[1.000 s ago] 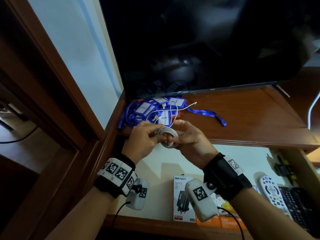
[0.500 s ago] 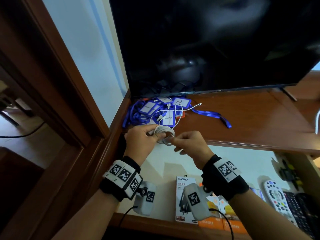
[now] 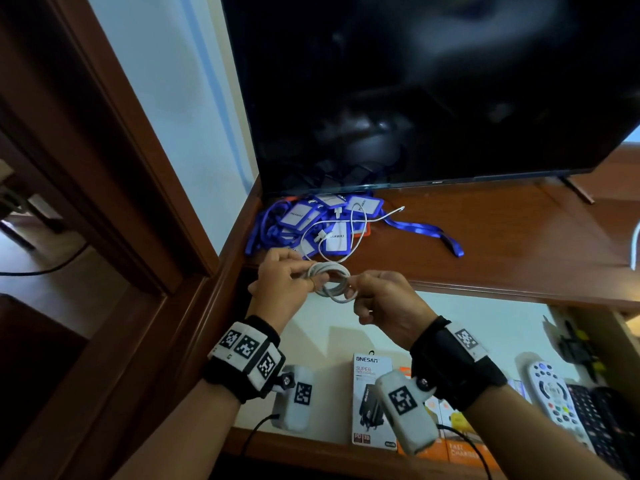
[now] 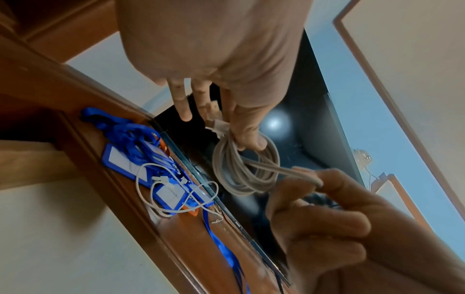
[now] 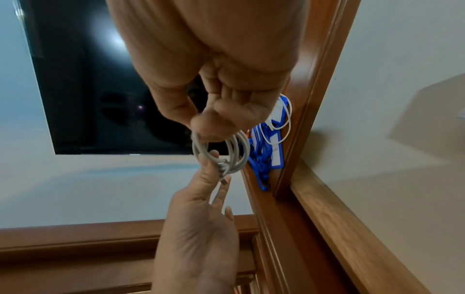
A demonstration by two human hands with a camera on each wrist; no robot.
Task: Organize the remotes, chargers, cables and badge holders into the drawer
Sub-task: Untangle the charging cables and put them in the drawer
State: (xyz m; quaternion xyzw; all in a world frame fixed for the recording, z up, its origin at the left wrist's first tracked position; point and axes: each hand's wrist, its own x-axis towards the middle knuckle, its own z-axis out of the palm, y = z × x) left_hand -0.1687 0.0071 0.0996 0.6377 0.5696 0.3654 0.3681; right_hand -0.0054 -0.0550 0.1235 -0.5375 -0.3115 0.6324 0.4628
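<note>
A coiled white cable (image 3: 330, 280) (image 4: 241, 169) (image 5: 232, 153) hangs in the air between both hands, just in front of the shelf edge. My left hand (image 3: 284, 282) (image 4: 241, 127) pinches the coil's left side together with its plug end. My right hand (image 3: 377, 299) (image 5: 214, 127) pinches the right side of the coil. Blue badge holders with lanyards (image 3: 311, 220) (image 4: 141, 159) lie piled on the wooden shelf (image 3: 502, 244), a loose thin white cable (image 3: 349, 233) on top of them. In the open drawer (image 3: 322, 341) below lie boxed chargers (image 3: 372, 400) and a white remote (image 3: 554, 396).
A large dark TV screen (image 3: 415, 91) stands on the shelf behind the badge pile. Dark remotes (image 3: 602, 417) lie at the drawer's right end. A wooden door frame (image 3: 114, 161) rises at the left.
The hands have drawn slightly apart, so the coil now shows wider between them. My right hand shifted from cupping the coil to pinching its right side. The camera tilted a little.
</note>
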